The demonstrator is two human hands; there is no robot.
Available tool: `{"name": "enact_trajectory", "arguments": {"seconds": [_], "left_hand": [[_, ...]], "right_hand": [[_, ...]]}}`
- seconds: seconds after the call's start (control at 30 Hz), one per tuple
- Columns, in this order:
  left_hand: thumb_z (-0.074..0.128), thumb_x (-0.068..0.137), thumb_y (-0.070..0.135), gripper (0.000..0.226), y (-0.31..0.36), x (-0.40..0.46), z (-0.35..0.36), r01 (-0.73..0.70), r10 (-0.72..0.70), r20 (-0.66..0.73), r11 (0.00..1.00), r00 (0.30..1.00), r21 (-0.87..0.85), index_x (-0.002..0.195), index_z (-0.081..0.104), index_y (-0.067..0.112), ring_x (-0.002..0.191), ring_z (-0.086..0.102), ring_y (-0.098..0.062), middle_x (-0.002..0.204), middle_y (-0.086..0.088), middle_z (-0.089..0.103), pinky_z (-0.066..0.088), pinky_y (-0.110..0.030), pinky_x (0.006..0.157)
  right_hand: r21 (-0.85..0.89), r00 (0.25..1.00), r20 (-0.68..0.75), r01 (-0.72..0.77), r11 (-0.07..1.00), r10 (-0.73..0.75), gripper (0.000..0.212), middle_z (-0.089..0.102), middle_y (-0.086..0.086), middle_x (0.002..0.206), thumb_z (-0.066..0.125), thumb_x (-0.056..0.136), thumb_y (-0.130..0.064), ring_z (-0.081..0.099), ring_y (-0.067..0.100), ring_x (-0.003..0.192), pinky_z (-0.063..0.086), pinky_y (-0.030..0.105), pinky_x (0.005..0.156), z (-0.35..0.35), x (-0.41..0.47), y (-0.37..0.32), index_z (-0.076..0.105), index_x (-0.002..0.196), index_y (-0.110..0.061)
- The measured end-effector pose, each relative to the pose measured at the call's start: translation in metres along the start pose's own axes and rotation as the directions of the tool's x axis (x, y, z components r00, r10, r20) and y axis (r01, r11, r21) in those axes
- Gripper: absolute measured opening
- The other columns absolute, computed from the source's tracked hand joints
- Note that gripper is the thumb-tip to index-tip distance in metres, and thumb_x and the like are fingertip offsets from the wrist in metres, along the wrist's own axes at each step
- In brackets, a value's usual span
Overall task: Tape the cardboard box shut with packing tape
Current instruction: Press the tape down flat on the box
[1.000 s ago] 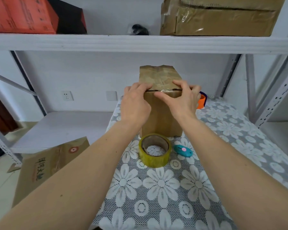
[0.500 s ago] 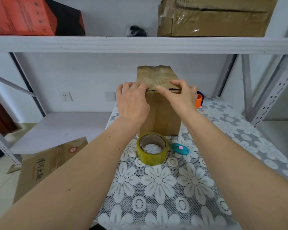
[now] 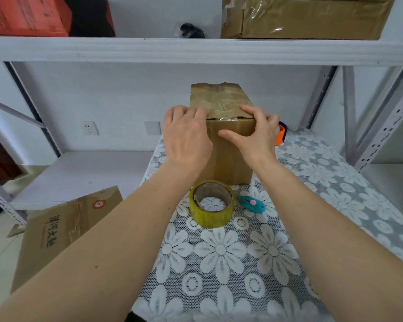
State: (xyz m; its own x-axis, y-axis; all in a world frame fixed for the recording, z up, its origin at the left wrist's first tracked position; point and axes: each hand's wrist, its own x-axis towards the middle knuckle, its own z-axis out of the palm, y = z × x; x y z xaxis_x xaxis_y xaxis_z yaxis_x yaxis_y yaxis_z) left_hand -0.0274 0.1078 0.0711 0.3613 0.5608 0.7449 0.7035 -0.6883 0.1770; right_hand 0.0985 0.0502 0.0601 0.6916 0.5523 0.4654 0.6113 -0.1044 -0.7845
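Observation:
A tall brown cardboard box (image 3: 228,156) stands upright on the flowered tablecloth (image 3: 219,263). Clear tape wrinkles across its closed top and shines along the top front edge. My left hand (image 3: 186,135) lies over the box's top left front corner, fingers curled onto the top. At the top right corner my right hand (image 3: 256,133) has its fingers on the top and its thumb pressed on the front face. A yellowish roll of packing tape (image 3: 211,213) lies flat just in front of the box.
A teal cutter (image 3: 251,204) lies right of the roll. An orange object (image 3: 280,133) peeks out behind my right hand. A flattened carton (image 3: 63,231) leans at lower left. A shelf board (image 3: 196,51) with boxes runs overhead, and a metal upright (image 3: 382,126) stands right.
My right thumb has slid from the top edge down onto the front face. My left hand has shifted slightly over the left corner. Box, roll and cutter have not moved.

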Motion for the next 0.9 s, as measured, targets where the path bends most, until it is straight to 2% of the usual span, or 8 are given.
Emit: {"name": "enact_trajectory", "arguments": {"seconds": [0.13,0.3,0.47,0.57,0.7,0.8,0.9], "left_hand": [[0.049,0.073,0.004,0.049,0.007,-0.004,-0.007,-0.022,0.018,0.093,0.999,0.995,0.044,0.121,0.052,0.015,0.110,0.048,-0.028,0.114,-0.005,0.066,0.030,-0.036,0.098],[0.051,0.075,0.008,0.057,-0.001,-0.001,-0.010,-0.128,0.114,0.132,0.986,0.985,0.106,0.129,0.048,0.027,0.111,0.047,-0.031,0.126,0.000,0.061,0.023,-0.043,0.110],[0.055,0.077,0.010,0.053,0.004,-0.003,-0.007,-0.102,0.084,0.140,0.987,0.987,0.124,0.128,0.051,0.026,0.116,0.046,-0.033,0.128,-0.001,0.060,0.015,-0.050,0.113],[0.055,0.079,0.010,0.052,0.006,-0.004,-0.006,-0.081,0.065,0.138,0.990,0.988,0.116,0.129,0.050,0.025,0.122,0.043,-0.032,0.130,-0.001,0.058,0.012,-0.051,0.114],[0.053,0.076,0.006,0.053,0.011,-0.009,0.000,-0.071,0.067,0.078,0.996,0.995,0.054,0.127,0.052,0.019,0.130,0.039,-0.028,0.134,-0.001,0.055,0.015,-0.046,0.116],[0.052,0.078,0.009,0.056,0.013,-0.011,-0.001,-0.093,0.087,0.125,0.995,0.988,0.041,0.133,0.045,0.015,0.131,0.038,-0.026,0.138,-0.003,0.051,0.015,-0.039,0.117],[0.053,0.077,0.006,0.067,0.012,-0.011,-0.007,-0.115,0.110,0.132,0.993,0.985,0.031,0.141,0.037,0.016,0.129,0.038,-0.027,0.136,-0.005,0.051,0.022,-0.037,0.114]], "right_hand": [[-0.012,1.000,0.029,-0.010,1.000,0.010,0.071,0.037,0.002,0.125,0.083,0.059,-0.050,0.036,0.021,0.121,0.037,0.031,0.101,-0.006,0.000,-0.006,0.052,0.122,-0.038],[0.087,0.995,0.077,-0.076,0.993,0.070,0.059,0.039,-0.003,0.116,0.075,0.058,-0.062,0.044,0.021,0.117,0.044,0.040,0.100,-0.012,0.007,-0.009,0.059,0.111,-0.040],[0.107,0.998,0.044,-0.058,0.993,0.053,0.050,0.038,-0.004,0.114,0.078,0.063,-0.053,0.041,0.020,0.118,0.041,0.038,0.103,-0.011,0.005,-0.007,0.060,0.108,-0.040],[0.090,0.998,0.060,-0.027,0.996,0.022,0.055,0.036,-0.003,0.115,0.081,0.064,-0.046,0.040,0.020,0.118,0.040,0.034,0.103,-0.013,0.004,-0.005,0.058,0.113,-0.039],[0.031,0.998,0.067,0.018,0.999,-0.020,0.065,0.033,-0.004,0.115,0.083,0.064,-0.039,0.039,0.019,0.118,0.039,0.030,0.100,-0.016,0.000,-0.002,0.054,0.121,-0.036],[0.007,0.997,0.079,0.017,1.000,-0.017,0.066,0.033,-0.004,0.114,0.084,0.062,-0.039,0.039,0.020,0.118,0.039,0.032,0.102,-0.017,0.001,-0.004,0.054,0.121,-0.035],[-0.004,0.995,0.102,0.015,1.000,-0.014,0.065,0.035,-0.005,0.113,0.085,0.060,-0.041,0.041,0.020,0.117,0.041,0.036,0.103,-0.020,0.004,-0.008,0.056,0.118,-0.035]]}}
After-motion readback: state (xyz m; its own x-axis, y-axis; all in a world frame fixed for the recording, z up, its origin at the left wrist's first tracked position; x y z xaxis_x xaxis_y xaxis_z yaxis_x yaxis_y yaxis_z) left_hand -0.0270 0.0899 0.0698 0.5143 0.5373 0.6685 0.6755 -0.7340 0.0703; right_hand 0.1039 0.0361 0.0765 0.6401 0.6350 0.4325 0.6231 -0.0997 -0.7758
